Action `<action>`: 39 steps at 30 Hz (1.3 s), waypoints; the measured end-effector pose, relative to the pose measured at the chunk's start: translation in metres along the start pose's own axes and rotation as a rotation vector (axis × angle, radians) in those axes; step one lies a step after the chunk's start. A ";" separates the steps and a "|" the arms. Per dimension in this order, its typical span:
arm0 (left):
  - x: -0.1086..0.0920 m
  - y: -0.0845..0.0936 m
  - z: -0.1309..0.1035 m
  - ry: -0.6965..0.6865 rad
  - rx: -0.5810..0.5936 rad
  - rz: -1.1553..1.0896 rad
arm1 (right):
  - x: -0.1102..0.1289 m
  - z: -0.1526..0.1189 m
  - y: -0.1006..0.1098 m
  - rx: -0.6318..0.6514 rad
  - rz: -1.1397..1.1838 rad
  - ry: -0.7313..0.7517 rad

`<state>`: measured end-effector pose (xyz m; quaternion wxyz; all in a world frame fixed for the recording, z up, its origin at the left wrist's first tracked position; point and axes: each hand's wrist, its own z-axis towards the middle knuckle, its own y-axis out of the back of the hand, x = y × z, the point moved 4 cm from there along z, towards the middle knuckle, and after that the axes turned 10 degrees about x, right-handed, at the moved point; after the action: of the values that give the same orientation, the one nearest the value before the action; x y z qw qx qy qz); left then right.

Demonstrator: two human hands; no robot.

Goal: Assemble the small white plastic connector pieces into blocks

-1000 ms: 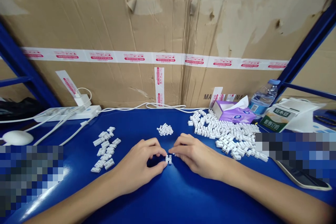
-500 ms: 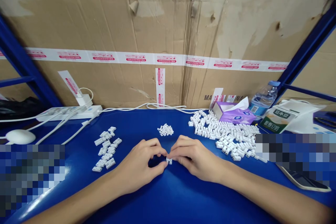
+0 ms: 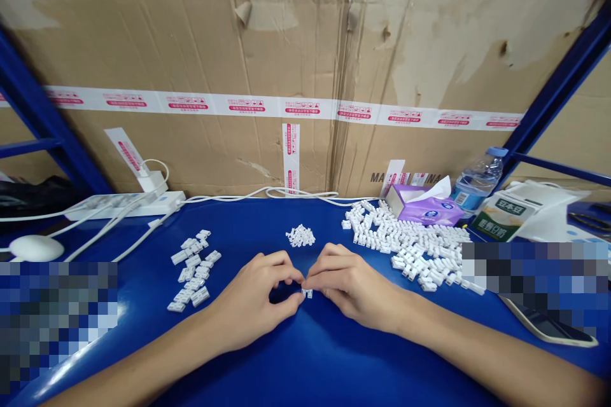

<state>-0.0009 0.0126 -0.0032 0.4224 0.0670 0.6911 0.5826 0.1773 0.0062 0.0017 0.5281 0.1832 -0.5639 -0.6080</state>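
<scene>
One small white piece [image 3: 310, 294] is sitting centre of the blue tabletop [image 3: 305, 362] — left hand [image 3: 267, 287] is pinching its edge, right hand [image 3: 347, 281] is partly covering it — can't tell if right's gripping anything.

Left grip [image 3: 260, 289]: a bare human hand, slim in build, the knuckles softly rounded
Left thumb [image 3: 286, 310]: bare, tapering to a blunt, rounded tip
Left forearm [image 3: 176, 343]: bare from the wrist to where the view cuts it off, smooth, slender at the wrist and broader towards the elbow
Right grip [image 3: 346, 283]: a bare human hand matching the other, with slender fingers [image 3: 331, 262] (the nails are too small to make out)
Right forearm [image 3: 458, 337]: bare too, smooth and evenly tapered, its elbow end dim in the corner of the view
</scene>
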 end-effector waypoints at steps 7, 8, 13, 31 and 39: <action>0.001 0.000 -0.001 0.000 -0.002 0.006 | 0.004 0.000 0.002 0.048 -0.111 0.013; 0.001 0.000 -0.001 -0.005 -0.006 0.010 | 0.005 0.001 0.002 0.065 -0.134 0.014; 0.001 -0.001 -0.001 -0.012 -0.011 0.020 | 0.014 0.003 0.006 0.129 -0.211 0.017; 0.002 -0.001 -0.002 0.023 0.001 0.003 | 0.002 0.000 -0.001 -0.053 0.039 -0.171; 0.001 -0.002 -0.001 0.019 0.011 0.007 | 0.000 0.001 -0.001 -0.045 0.040 -0.200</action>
<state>-0.0018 0.0122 -0.0052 0.4133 0.0663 0.6982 0.5807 0.1761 0.0061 0.0006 0.4849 0.0985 -0.6037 -0.6250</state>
